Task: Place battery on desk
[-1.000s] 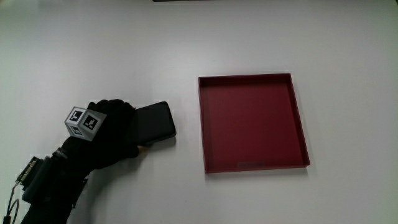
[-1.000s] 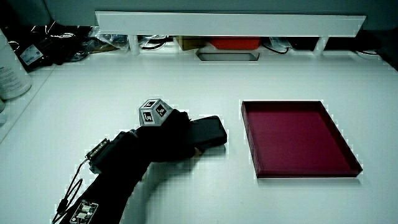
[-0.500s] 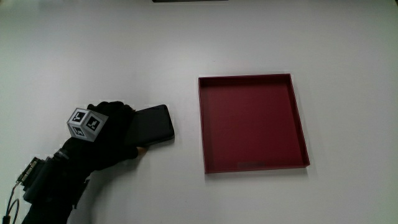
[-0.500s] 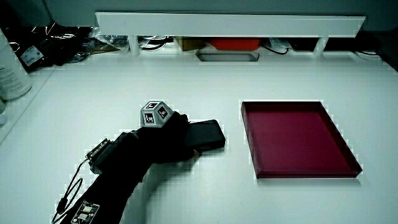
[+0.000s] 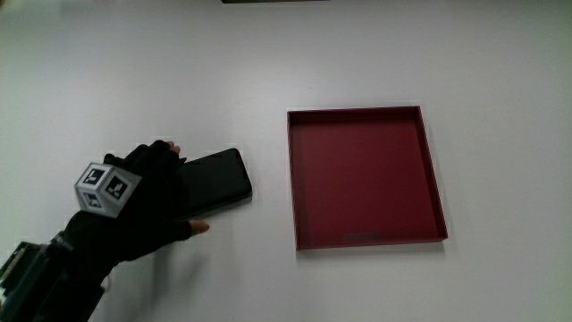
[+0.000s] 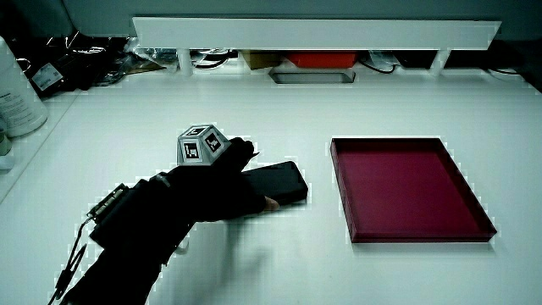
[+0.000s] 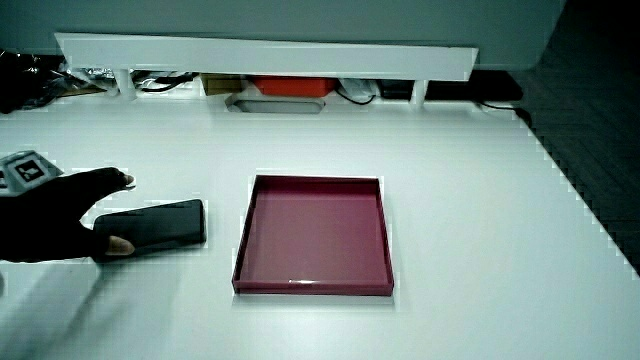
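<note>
Red tray (image 5: pixel 366 237), shallow, square: nothing in it. Battery (image 5: pixel 219 179), flat black slab: lying on the white table (image 5: pixel 268 63), beside the tray, well apart from it. Hand (image 5: pixel 147 201): over the battery's end, fingers spread, gripping nothing.

A white desk (image 5: pixel 375 54) carries a flat black battery (image 5: pixel 214 180) with a plain, dark, slightly glossy face. The hand (image 5: pixel 143 206) wears a black glove with bare skin-coloured fingertips (image 5: pixel 202 227). On its back sits a small white cube (image 5: pixel 101 189) printed with black square marker patterns. A shallow tray (image 5: pixel 297 179) is dark red inside and out. In both side views, a low white partition (image 6: pixel 313 32) shows.
</note>
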